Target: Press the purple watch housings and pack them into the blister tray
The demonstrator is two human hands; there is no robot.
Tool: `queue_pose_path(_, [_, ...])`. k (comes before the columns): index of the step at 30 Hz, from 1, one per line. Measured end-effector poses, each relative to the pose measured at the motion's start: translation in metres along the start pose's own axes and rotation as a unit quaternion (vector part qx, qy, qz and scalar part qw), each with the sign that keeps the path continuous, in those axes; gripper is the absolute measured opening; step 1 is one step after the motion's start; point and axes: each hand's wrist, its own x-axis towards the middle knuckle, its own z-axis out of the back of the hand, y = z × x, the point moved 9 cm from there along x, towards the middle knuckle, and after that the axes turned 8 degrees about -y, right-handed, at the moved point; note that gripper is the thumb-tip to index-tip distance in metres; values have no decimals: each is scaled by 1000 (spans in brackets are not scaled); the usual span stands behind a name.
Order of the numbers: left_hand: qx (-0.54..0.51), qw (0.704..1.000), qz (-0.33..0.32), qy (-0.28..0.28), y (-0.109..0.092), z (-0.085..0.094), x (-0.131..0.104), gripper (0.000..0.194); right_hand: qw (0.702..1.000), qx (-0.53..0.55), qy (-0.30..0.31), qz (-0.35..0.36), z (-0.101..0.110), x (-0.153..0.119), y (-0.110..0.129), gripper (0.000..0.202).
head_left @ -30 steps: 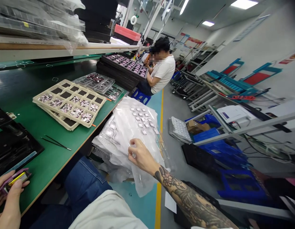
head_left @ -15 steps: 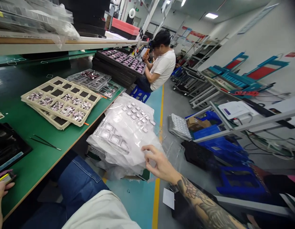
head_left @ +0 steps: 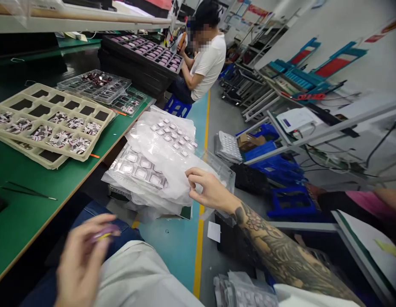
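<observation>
Beside green table (head_left: pixel 31 226), found stacked plastic sheets (head_left: pixel 153 153) just left of half-curled right hand (head_left: pixel 209 187), the nearer one; could not tell whether gripping. Noted blurred purple piece (head_left: pixel 111 230) pinched in left hand (head_left: pixel 80 253), near left, long axis left-right.

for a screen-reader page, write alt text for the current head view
Right hand at the edge of a white sheet on stacked trays; blurred left hand holds a purple-yellow part. At left, a green bench with a beige tray and tweezers; a seated co-worker beyond.
</observation>
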Motion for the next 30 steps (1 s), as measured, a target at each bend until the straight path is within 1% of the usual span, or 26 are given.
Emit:
queue_pose_path(1, [-26, 995, 49, 87, 15, -47, -2, 23, 1000, 1, -17, 3, -2, -2, 1, 24])
queue_pose_path(2, [-49, 983, 83, 159, 27, -90, -4, 20, 999, 1, -31, 7, -5, -4, 2, 24])
queue_pose_path(3, [-51, 974, 89, 204, 35, -124, -2, 19, 999, 2, -44, 13, -8, -7, 3, 23])
queue_pose_path(4, [-38, 967, 76, 240, 42, -152, 2, 16, 998, 3, -54, 19, -12, -9, 5, 23])
queue_pose_path(5, [-22, 963, 52, 264, 46, -174, 8, 19, 998, 5, -62, 25, -17, -11, 6, 22])
queue_pose_path(6, [-6, 960, 24, 279, 49, -190, 15, 26, 997, 9, -69, 29, -21, -13, 7, 20])
queue_pose_path(7, [6, 956, -3, 292, 50, -202, 20, 34, 997, 16, -72, 30, -25, -14, 6, 18])
queue_pose_path(9, [13, 948, -38, 316, 52, -218, 25, 37, 997, 49, -54, 21, -35, -14, -1, 12])
queue_pose_path(10, [14, 945, -49, 323, 51, -223, 25, 36, 997, 73, -39, 5, -39, -12, -6, 7])
queue_pose_path(11, [17, 943, -59, 328, 50, -227, 24, 36, 995, 97, -29, -18, -42, -8, -13, 9])
queue_pose_path(13, [24, 942, -67, 328, 48, -232, 20, 38, 988, 123, -38, -82, -43, 5, -28, 21])
queue_pose_path(15, [16, 944, -41, 328, 50, -238, 15, 36, 983, 106, -41, -143, -44, 20, -36, 29])
queue_pose_path(16, [8, 944, -15, 330, 53, -242, 13, 34, 984, 83, -20, -159, -49, 27, -35, 39])
queue_pose_path(18, [1, 943, 31, 331, 61, -249, 6, 29, 985, 19, 54, -161, -63, 35, -24, 79])
queue_pose_path(19, [1, 943, 44, 330, 63, -253, 3, 28, 984, -17, 84, -154, -69, 36, -17, 94])
queue_pose_path(20, [4, 943, 49, 330, 64, -257, -1, 28, 983, -51, 99, -147, -73, 36, -11, 99])
queue_pose_path(21, [4, 941, 49, 334, 63, -261, -4, 29, 981, -81, 105, -142, -75, 35, -7, 95])
queue_pose_path(22, [1, 939, 46, 341, 61, -264, -8, 29, 978, -106, 108, -142, -77, 33, -5, 86])
queue_pose_path(23, [-5, 936, 42, 349, 59, -267, -12, 29, 975, -126, 113, -145, -80, 31, -6, 76])
queue_pose_path(24, [-12, 933, 38, 359, 56, -267, -15, 29, 971, -143, 119, -150, -82, 28, -9, 71])
queue_pose_path(26, [-26, 931, 29, 364, 53, -259, -15, 28, 966, -170, 121, -156, -86, 23, -20, 68])
queue_pose_path(27, [-26, 937, 19, 349, 53, -249, -9, 28, 965, -180, 111, -153, -87, 21, -25, 68])
queue_pose_path(28, [-14, 947, -4, 320, 53, -236, 1, 28, 966, -190, 93, -145, -86, 18, -31, 67])
queue_pose_path(30, [50, 966, -89, 236, 55, -202, 26, 34, 970, -213, 48, -111, -82, 10, -40, 67])
